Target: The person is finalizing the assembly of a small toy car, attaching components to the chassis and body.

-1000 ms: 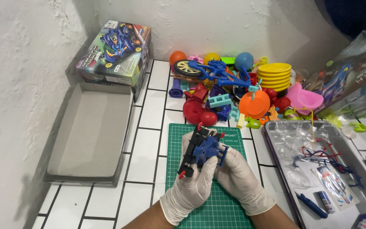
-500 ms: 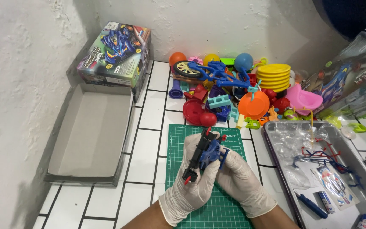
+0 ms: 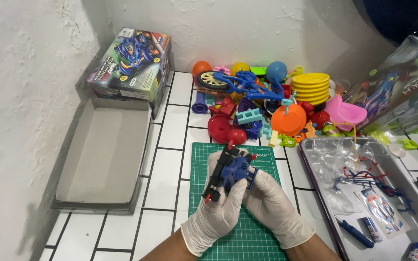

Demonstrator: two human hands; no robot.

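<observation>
Toy car chassis (image 3: pixel 229 170): sitting at lower centre of the frame, above the green cutting mat (image 3: pixel 247 232).
Hands: left hand (image 3: pixel 217 212) and right hand (image 3: pixel 272 203), gloved, are both gripping it.
Handling: looking light, stiff, small parts fragile; the black frame is offering the best hold.

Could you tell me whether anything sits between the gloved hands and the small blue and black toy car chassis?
Nothing visible does. The left hand and right hand both already grip the toy car chassis directly, above the green cutting mat.
</observation>
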